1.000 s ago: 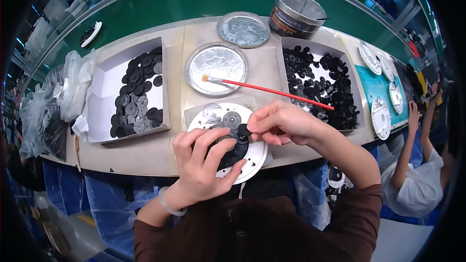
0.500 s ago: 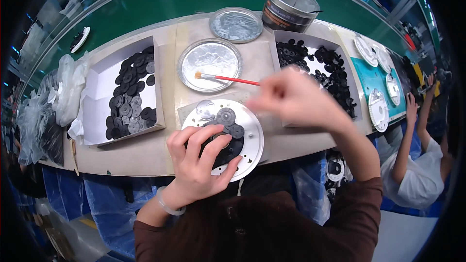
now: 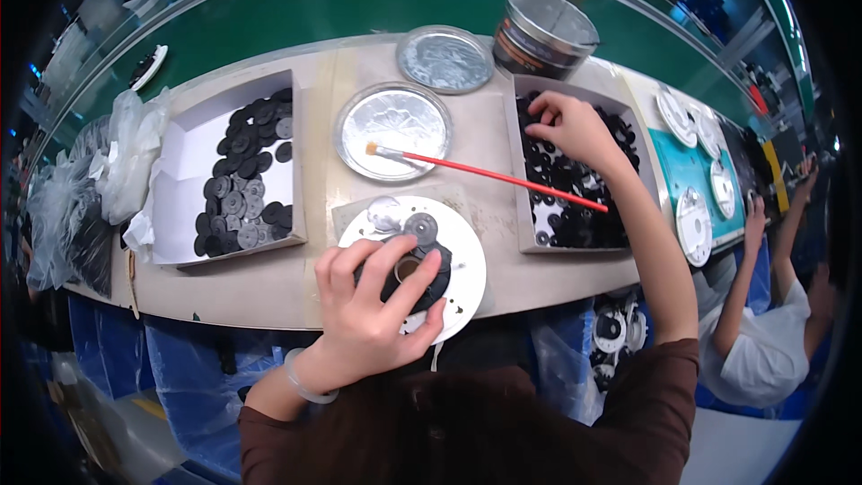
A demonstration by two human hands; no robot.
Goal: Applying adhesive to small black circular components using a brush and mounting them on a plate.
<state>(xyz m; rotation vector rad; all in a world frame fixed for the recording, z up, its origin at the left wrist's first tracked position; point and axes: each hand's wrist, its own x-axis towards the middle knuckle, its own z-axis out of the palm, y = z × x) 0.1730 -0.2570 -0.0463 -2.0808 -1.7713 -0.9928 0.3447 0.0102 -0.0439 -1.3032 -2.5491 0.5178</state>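
Left hand: loosely spread, holding white disc
Right hand: half-curled over carton of black gears; any hold unclear
White disc: grey gear seated, side peg seemingly bare

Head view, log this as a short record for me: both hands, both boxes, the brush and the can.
Left hand: fingers over a black part on a white disc
Right hand: above the right box, thumb and fingers apart
Left box: black and grey round parts
Right box: small black parts
Brush: red handle; bristles over a round metal dish, far end over the right box
Can: open-topped, beyond the right box
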